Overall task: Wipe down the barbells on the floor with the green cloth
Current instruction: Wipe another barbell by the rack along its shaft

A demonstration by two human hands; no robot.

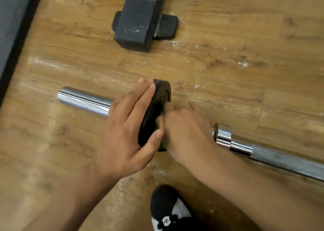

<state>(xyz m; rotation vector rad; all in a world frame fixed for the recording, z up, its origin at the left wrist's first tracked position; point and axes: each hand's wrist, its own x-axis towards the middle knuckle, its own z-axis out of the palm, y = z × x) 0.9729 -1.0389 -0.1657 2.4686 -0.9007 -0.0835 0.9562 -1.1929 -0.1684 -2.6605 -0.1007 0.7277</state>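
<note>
Green cloth (162, 145) mostly hidden under right hand (185, 127).

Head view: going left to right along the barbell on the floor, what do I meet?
Chrome sleeve end → left hand → black weight plate → right hand → chrome collar → grey shaft. The green cloth only peeks out beneath the right hand, so I leave it out.

Black plate (158, 108), chrome barbell (84, 101)

barbell sleeve (84, 99): polished chrome, mirror-glossy. shaft (287, 160): dull grey metal, rough-looking. plate (157, 108) under my left hand (126, 130): matt black. floor (228, 38): wood-grain, scuffed, white smears. green cloth (162, 145): sliver only, finish unclear.
</note>
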